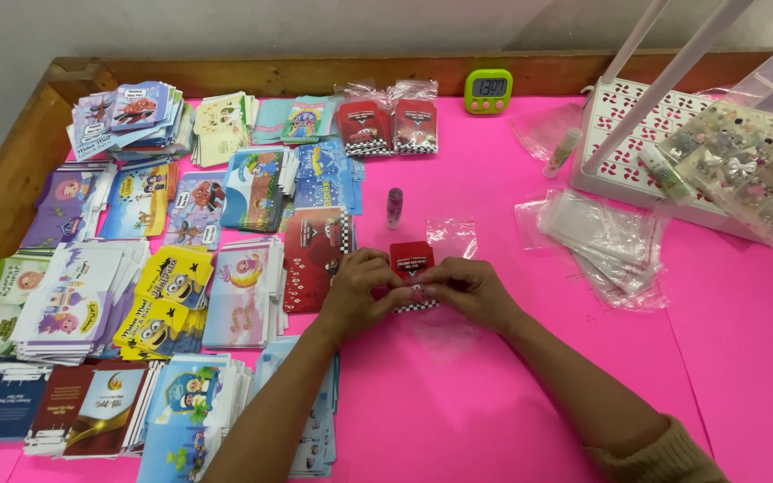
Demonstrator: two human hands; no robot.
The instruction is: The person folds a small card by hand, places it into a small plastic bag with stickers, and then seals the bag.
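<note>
My left hand (361,288) and my right hand (465,288) meet over a small red envelope (411,259) with a checkered bottom edge, on the pink table (494,394). Both hands pinch its lower part; a tiny object sits between the fingertips, too small to tell. A small clear plastic sleeve (452,236) lies just behind the envelope. A small pink-capped tube (394,207) stands upright a little farther back.
Stacks of colourful printed envelopes (163,259) cover the left half of the table. A green digital timer (488,90) stands at the back edge. A pile of clear sleeves (603,240), a white perforated stand (624,143) and a clear compartment box of small trinkets (749,170) lie right.
</note>
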